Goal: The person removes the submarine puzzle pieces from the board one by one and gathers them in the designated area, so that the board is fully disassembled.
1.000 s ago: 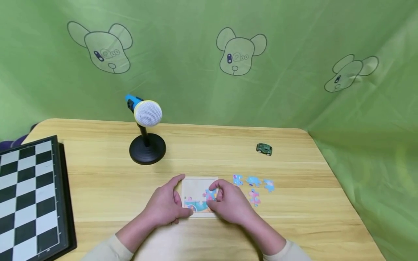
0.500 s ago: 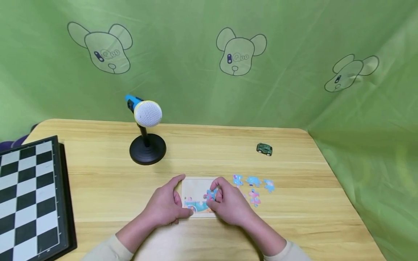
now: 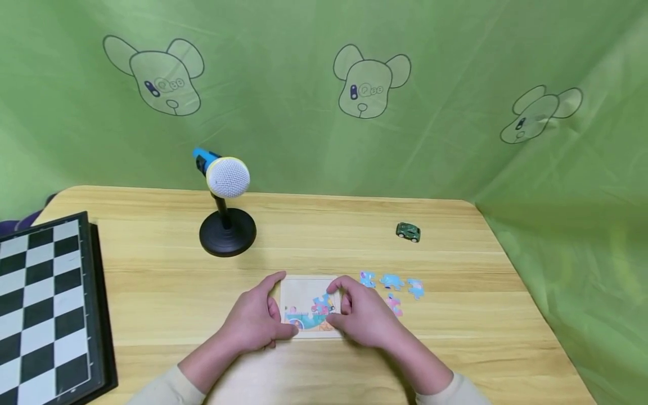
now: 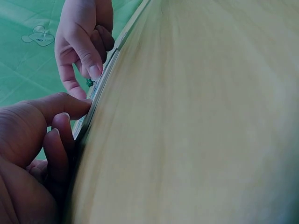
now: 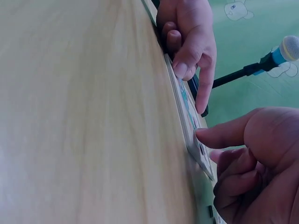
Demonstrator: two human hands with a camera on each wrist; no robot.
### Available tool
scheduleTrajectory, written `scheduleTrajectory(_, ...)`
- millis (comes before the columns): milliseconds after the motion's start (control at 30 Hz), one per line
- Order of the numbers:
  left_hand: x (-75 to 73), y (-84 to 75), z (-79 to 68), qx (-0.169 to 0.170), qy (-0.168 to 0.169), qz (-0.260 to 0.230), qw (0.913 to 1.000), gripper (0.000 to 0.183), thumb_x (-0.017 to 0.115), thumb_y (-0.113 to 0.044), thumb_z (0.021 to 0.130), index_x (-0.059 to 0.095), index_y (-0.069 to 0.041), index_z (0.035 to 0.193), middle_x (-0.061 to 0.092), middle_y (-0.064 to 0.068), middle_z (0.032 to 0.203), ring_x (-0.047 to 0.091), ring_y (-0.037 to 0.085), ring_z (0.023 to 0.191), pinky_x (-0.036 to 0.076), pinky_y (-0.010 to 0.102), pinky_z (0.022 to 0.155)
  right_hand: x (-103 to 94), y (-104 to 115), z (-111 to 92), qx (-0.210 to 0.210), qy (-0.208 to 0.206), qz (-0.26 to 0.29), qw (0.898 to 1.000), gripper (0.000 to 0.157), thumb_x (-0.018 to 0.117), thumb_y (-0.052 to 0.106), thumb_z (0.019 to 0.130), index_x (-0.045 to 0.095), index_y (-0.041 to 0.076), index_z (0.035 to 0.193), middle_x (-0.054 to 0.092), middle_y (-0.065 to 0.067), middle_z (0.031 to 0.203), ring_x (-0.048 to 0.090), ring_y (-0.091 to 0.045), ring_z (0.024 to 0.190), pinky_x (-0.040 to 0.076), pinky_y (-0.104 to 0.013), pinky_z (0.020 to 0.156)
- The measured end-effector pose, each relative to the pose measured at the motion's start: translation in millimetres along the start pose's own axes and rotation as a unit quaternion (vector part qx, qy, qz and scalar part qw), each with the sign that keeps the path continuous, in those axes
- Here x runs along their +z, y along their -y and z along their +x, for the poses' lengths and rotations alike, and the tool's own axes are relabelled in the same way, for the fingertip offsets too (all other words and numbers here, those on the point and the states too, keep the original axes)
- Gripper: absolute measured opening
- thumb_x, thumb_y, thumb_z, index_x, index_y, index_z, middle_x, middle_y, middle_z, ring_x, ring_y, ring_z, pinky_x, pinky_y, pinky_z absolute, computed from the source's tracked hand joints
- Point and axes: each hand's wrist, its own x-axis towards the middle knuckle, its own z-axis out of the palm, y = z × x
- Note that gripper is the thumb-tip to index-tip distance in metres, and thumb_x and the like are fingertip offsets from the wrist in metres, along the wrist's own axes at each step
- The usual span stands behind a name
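Note:
A light wooden puzzle tray [image 3: 304, 287] lies on the table, with joined teal pieces [image 3: 310, 321] along its lower edge. My left hand [image 3: 255, 318] grips the tray's left side, its index finger at the top corner and its thumb at the bottom edge. At the tray's right side, my right hand [image 3: 367, 315] holds a blue and pink puzzle piece [image 3: 320, 304] between thumb and index finger, right at the teal row. The right wrist view shows that thumb [image 5: 219, 135] on the tray's surface, with the other fingers curled in.
Several loose puzzle pieces [image 3: 392, 281] lie right of the tray, one partly behind my right hand. A green toy car [image 3: 408, 232] stands farther back. On the left are a microphone on a black stand [image 3: 228, 232] and a checkered board [image 3: 43, 315].
The blue and pink piece has turned, its blue part now toward the top, and sits lower against the teal row. My right hand has shifted slightly right; the left stays put.

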Motion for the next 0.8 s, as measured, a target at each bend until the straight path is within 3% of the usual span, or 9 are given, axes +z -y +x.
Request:
scheduleTrajectory(467,0.2,1.4,-0.2,0.001,0.002,-0.001,1.0000,0.103,0.092,-0.013,0.067,0.034,-0.006,0.153,0.058,0.003,0.064,0.059,0.019,0.041,0.047,0.032,0.041,-4.4,-2.3,6.4,-0.030,0.055,-0.039,0.997,0.027,0.076,0.013,0.088,0.061,0.013,0.110,0.049,0.004,0.063,0.043,-0.008,0.053,0.040,-0.027,0.054)
scheduleTrajectory(800,-0.4,1.4,0.4,0.004,0.002,0.005,1.0000,0.103,0.092,-0.013,0.068,0.034,-0.006,0.153,0.058,0.003,0.064,0.059,0.019,0.042,0.046,0.032,0.042,-13.7,-7.1,-7.1,-0.019,0.003,0.004,1.000,0.031,0.082,0.019,0.083,0.062,0.017,0.107,0.040,0.008,0.059,0.034,-0.004,0.050,0.039,-0.027,0.054)
